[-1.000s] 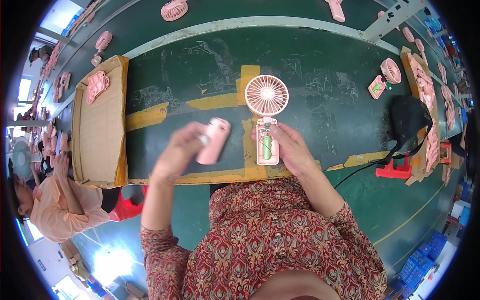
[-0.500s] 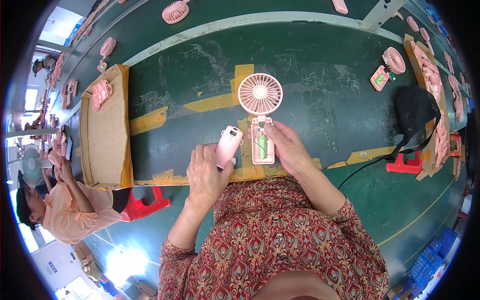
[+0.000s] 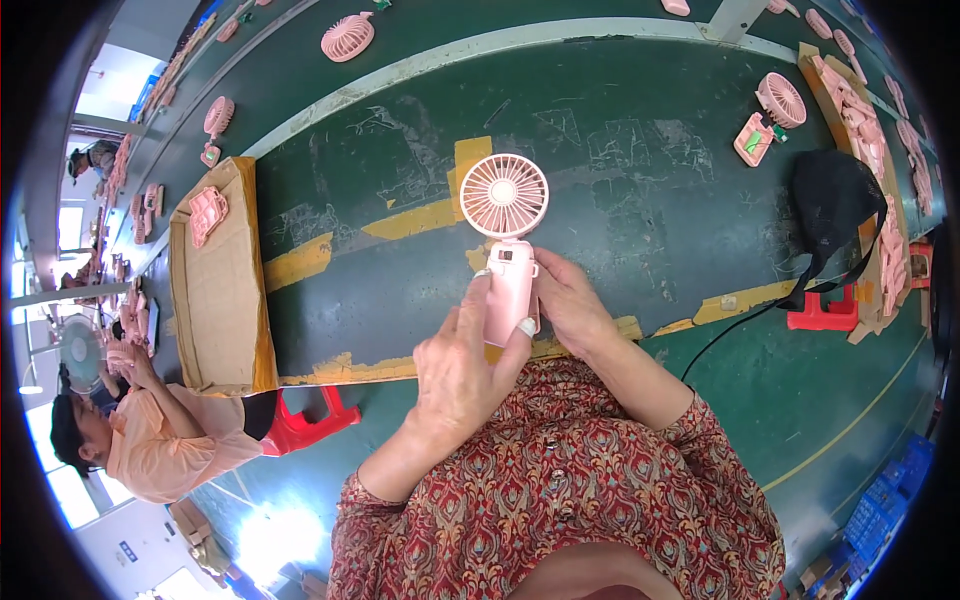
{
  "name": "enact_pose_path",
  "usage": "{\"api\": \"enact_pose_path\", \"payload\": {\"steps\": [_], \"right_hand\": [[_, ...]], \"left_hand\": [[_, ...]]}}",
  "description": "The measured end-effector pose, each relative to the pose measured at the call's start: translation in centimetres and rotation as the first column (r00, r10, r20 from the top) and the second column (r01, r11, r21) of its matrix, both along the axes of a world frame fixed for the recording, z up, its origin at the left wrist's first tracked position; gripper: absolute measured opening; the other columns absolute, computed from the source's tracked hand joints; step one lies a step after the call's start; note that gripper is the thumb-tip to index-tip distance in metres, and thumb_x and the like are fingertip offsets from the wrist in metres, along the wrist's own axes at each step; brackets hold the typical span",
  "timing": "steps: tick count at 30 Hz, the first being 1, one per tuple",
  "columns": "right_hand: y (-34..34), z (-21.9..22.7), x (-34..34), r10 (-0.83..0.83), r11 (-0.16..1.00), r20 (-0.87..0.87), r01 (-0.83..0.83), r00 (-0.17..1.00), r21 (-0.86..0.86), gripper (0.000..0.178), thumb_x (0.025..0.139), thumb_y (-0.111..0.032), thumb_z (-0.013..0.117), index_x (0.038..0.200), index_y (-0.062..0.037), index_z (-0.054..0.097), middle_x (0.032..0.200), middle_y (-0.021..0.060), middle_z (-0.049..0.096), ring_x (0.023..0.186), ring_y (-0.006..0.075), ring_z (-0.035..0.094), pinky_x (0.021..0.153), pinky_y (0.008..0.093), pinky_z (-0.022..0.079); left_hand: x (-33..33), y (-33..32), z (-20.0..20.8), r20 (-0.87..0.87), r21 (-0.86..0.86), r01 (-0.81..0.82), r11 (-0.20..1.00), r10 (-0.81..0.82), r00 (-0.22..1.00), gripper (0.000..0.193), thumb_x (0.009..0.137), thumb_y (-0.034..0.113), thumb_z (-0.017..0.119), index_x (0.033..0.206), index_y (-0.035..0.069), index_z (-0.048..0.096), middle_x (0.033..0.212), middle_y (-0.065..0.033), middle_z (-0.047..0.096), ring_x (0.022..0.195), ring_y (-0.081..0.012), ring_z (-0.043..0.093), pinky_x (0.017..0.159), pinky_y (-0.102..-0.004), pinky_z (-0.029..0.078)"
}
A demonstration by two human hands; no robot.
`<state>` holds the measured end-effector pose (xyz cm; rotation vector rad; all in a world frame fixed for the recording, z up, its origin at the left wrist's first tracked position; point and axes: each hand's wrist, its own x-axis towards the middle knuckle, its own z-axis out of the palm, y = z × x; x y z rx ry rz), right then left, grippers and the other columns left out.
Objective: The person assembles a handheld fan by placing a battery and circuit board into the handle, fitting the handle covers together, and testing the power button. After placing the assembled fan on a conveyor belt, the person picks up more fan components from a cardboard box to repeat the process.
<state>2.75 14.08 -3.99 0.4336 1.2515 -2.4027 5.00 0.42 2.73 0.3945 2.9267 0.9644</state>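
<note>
A pink handheld fan (image 3: 504,196) lies in front of me, its round grille at the far end. My right hand (image 3: 574,312) grips the right side of its handle, thumb and fingers along the edge. Over the open handle sits a pink handle cover (image 3: 509,295) with a small dark window near its top. My left hand (image 3: 458,372) pinches this cover between thumb and fingers at its lower half. The green battery and wires inside the handle are hidden under the cover. Whether the cover is seated flush cannot be made out.
A cardboard tray (image 3: 222,330) at the left holds a pink shell part (image 3: 208,215). At the right are another fan with its handle opened (image 3: 780,100), a black bag (image 3: 835,215) and a box of pink parts (image 3: 862,130). A co-worker (image 3: 165,440) sits at the left.
My left hand has brought the cover rightward from beside the fan onto its handle, hiding the battery and wires. The fan has shifted slightly left.
</note>
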Motion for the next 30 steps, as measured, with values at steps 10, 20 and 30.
{"api": "enact_pose_path", "payload": {"steps": [10,20,30], "right_hand": [[0.1,0.6,0.4,-0.003,0.998,-0.038,0.0,0.999,-0.061,0.036,0.099,-0.018,0.037,0.132,-0.0029,0.041,0.11,0.005,0.056,0.089,0.0077,0.054,0.066,0.0207,0.045],[1.1,1.6,0.3,0.12,0.97,-0.065,-0.131,0.991,-0.203,0.052,0.086,-0.004,0.041,0.137,-0.0004,0.032,0.127,0.0091,0.046,0.114,0.0167,0.047,0.096,0.0324,0.038],[0.8,1.4,0.3,0.222,0.972,-0.186,-0.232,0.957,-0.036,0.054,0.083,-0.002,0.038,0.136,-0.0013,0.033,0.126,0.0083,0.044,0.115,0.0152,0.042,0.098,0.0292,0.034]], "left_hand": [[-0.3,0.1,-1.4,-0.057,-0.088,-0.006,0.996,0.001,0.998,0.059,0.074,0.024,0.068,0.122,-0.003,0.047,0.077,-0.0226,0.062,0.058,-0.0352,0.063,0.051,-0.0424,0.051],[-0.2,-0.1,-1.6,-0.056,-0.094,0.01,0.995,-0.015,0.998,0.056,0.075,0.025,0.068,0.118,-0.007,0.051,0.075,-0.023,0.062,0.056,-0.0342,0.063,0.049,-0.0409,0.051],[-0.5,-0.7,-1.8,-0.021,-0.056,0.057,0.997,-0.058,0.998,0.058,0.074,0.023,0.068,0.118,-0.009,0.051,0.072,-0.022,0.062,0.055,-0.0337,0.063,0.048,-0.0407,0.051]]}}
